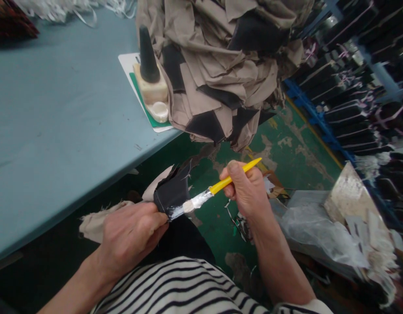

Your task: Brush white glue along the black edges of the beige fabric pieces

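My left hand [132,231] grips a fabric piece [172,189] by its lower corner, fingers closed on it. The piece is black on the side facing me, with beige cloth showing behind and to the left. In my right hand [243,187] is a brush [225,182] with a yellow handle, held between thumb and fingers. White paste coats its metal collar and bristles. The bristle end touches the edge of the black fabric near my left fingertips, where a white smear shows.
On the blue-grey table [64,109] stands a cream bottle [150,87] with a dark cone top, on a green and white card. A heap of beige and black fabric pieces [217,65] overhangs the edge. Right are clear plastic [322,231], scraps and a blue rack [314,117] of dark bundles.
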### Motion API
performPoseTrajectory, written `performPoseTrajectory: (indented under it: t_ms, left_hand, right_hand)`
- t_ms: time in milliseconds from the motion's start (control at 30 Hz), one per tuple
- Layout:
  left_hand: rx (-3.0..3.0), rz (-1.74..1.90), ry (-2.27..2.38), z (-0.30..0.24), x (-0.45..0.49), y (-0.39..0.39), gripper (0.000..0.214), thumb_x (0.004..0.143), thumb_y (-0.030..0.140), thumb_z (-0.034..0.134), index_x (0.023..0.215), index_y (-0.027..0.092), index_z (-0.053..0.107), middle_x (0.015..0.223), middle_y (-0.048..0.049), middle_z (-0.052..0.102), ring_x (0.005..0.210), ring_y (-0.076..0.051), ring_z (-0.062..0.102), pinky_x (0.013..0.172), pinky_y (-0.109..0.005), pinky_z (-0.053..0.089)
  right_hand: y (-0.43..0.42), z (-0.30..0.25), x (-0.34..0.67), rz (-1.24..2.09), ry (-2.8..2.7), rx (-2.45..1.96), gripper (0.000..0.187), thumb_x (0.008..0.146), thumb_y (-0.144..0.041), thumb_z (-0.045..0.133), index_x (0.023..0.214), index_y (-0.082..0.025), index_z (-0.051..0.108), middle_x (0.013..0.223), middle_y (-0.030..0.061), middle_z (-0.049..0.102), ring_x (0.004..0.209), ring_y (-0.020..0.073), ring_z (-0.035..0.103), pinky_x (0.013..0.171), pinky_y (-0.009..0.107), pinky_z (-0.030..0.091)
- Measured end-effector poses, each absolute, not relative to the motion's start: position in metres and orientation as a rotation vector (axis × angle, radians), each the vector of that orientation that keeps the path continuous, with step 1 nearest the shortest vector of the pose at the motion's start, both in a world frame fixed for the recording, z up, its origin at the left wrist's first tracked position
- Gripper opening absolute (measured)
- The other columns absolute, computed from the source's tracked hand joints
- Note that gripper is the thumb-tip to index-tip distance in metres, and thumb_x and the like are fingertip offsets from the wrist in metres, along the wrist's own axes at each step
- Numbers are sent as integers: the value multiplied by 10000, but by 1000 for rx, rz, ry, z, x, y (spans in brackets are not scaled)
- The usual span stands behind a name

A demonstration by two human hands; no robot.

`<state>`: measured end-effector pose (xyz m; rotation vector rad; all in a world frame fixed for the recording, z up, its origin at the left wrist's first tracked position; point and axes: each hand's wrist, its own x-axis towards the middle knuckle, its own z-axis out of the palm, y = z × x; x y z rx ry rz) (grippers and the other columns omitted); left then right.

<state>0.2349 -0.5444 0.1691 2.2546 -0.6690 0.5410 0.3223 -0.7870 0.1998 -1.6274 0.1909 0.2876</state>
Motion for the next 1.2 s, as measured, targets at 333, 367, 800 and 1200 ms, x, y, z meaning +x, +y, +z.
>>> performPoseTrajectory:
  t_ms: [333,367,800,1200]
  left_hand:
    - [2316,552,-670,168,233,-543,137,1011,96,594,927,203,579,650,37,596,481,-115,558,466,-282,351]
    - [2315,564,-667,168,233,-542,136,1011,93,600,925,198,582,653,34,597,484,-114,559,468,-281,350]
    - [2314,524,-629,164,228,-542,115,996,99,627,944,196,592,707,9,689,503,-111,628,470,-254,375]
    - [2356,506,-489,166,221,-538,151,943,96,678,927,223,598,694,45,692,457,-88,567,449,-225,338]
  right_hand:
    - [-776,198,323,306,182,-1569,607,783,-761,793,648,-180,678,388,-61,465,322,59,385,333,176,274]
    - [-780,195,322,301,207,-1579,603,781,-756,797,651,-179,680,387,-61,466,322,58,385,333,174,272]
    - [-773,189,317,270,270,-1520,618,755,-771,807,646,-179,670,377,-64,465,310,61,389,323,171,282]
    - [-765,198,315,89,280,-1435,632,785,-800,762,656,-191,656,386,-79,446,320,60,389,336,178,303]
